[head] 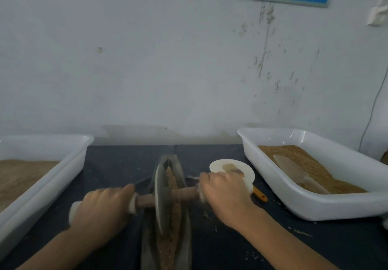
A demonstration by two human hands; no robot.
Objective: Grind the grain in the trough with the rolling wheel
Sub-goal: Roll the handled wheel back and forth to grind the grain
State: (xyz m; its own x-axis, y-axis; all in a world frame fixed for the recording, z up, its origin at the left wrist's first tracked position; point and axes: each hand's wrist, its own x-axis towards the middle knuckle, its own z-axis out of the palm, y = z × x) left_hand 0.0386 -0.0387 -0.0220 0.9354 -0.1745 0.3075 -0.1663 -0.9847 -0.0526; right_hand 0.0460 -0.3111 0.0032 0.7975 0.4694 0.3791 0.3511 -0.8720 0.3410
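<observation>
- Your left hand (100, 206) has its fingers wrapped over the pale-padded end of the wooden axle (184, 193) at about 9 o'clock of the rolling wheel (160, 196); your right hand (225, 194) has its fingers curled over the other end at 3 o'clock. Holding both ends likely keeps the thin disc upright and lets you press evenly.
- The wheel stands on edge inside the long boat-shaped trough (184, 246), which runs from 6 to 12 o'clock straight out from you, so you can push and pull along its length.
- The grain (171, 227) lies as a brown strip along the trough's groove, mostly just right of the wheel, some of it still coarse by my reading, so grinding looks unfinished.
- A white tray (315, 211) at 2 o'clock holds brown grain and a pale scoop (294, 171), probably the supply kept within reach.
- Another white tray (52, 177) at 9 o'clock holds finer brown material, perhaps the finished meal.
- A small white round dish (228, 164) with an orange-handled tool (260, 194) beside it sits just beyond your right hand.
- Stray grains dot the dark cloth on the tabletop (117, 164); keep the wheel centred to limit spill.
</observation>
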